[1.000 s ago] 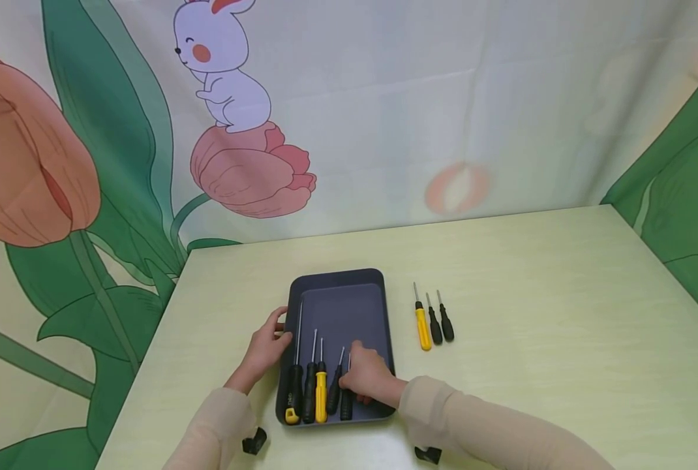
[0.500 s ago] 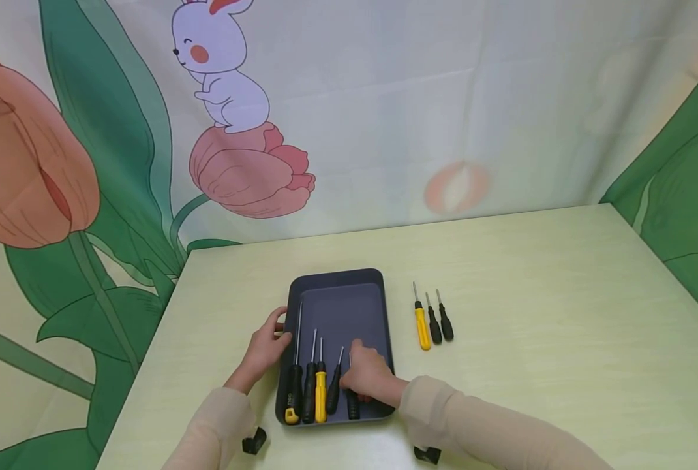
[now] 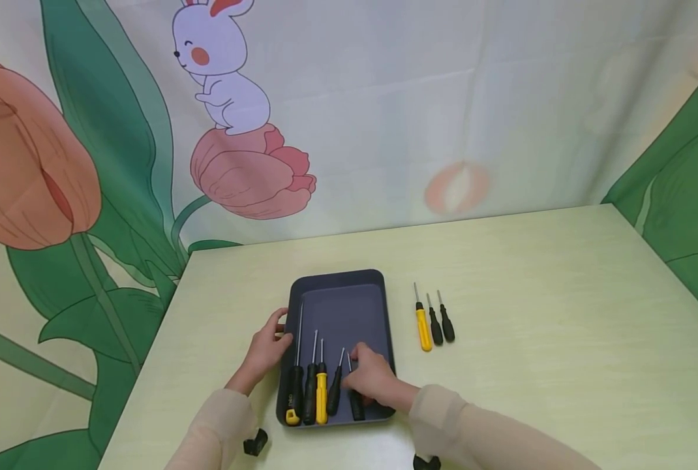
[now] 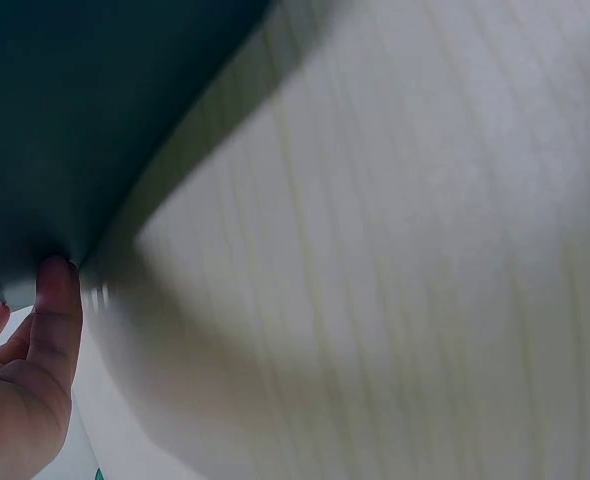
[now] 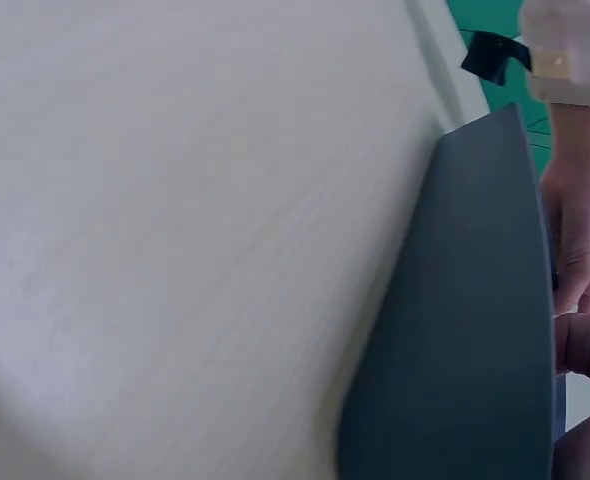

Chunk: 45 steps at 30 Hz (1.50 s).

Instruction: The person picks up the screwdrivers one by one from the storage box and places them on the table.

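A dark blue rectangular tray [image 3: 343,310] holds a row of screwdrivers in its near half. My left hand [image 3: 267,346] grips the tray's left rim; in the left wrist view its fingers [image 4: 57,310] touch the outer wall. Inside, from the left, lie a long black screwdriver [image 3: 295,395], a second black one [image 3: 310,395], a yellow one [image 3: 321,395] and a short black one [image 3: 334,395]. At the right of the row, my right hand [image 3: 375,378] pinches another black screwdriver [image 3: 357,406], its shaft pointing away. The hand covers part of its handle.
To the right of the tray, a yellow screwdriver [image 3: 423,329] and two small black screwdrivers [image 3: 436,331] lie side by side on the pale table [image 3: 531,313]. A printed cloth [image 3: 372,117] with a rabbit and tulips hangs behind the table.
My right hand has shifted slightly right, and the black screwdriver's handle has swung right, away from the short black one. My left hand stays on the rim.
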Each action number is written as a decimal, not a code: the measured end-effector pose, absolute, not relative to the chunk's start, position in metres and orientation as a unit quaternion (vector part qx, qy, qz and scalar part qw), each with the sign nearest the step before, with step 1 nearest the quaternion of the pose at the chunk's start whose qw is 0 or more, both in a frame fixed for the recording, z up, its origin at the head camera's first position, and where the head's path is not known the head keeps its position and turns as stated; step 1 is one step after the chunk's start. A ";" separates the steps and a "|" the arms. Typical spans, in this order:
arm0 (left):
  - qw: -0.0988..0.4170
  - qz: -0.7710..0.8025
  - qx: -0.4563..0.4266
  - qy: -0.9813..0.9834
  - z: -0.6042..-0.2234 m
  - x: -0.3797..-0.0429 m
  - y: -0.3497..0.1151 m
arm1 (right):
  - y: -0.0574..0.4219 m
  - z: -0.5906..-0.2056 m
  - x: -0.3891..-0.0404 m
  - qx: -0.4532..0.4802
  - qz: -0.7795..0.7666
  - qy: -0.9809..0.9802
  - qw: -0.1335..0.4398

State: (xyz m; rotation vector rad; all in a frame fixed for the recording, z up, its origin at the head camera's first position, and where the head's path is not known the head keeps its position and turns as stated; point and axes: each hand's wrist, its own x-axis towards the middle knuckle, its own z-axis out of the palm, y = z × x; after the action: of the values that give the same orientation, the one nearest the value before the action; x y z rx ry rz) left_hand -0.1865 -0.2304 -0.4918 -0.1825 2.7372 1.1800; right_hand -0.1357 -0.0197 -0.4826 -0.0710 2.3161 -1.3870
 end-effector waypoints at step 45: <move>0.077 0.398 -0.057 0.912 -0.492 -0.185 -0.232 | 0.027 -0.435 -0.187 0.032 -0.620 0.744 0.247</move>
State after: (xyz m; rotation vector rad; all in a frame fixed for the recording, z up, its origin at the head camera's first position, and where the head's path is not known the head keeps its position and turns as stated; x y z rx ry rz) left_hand -0.1855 -0.2315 -0.4917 -0.1719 2.7336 1.1937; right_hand -0.1866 0.0266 -0.4351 0.0880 2.0275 -1.6907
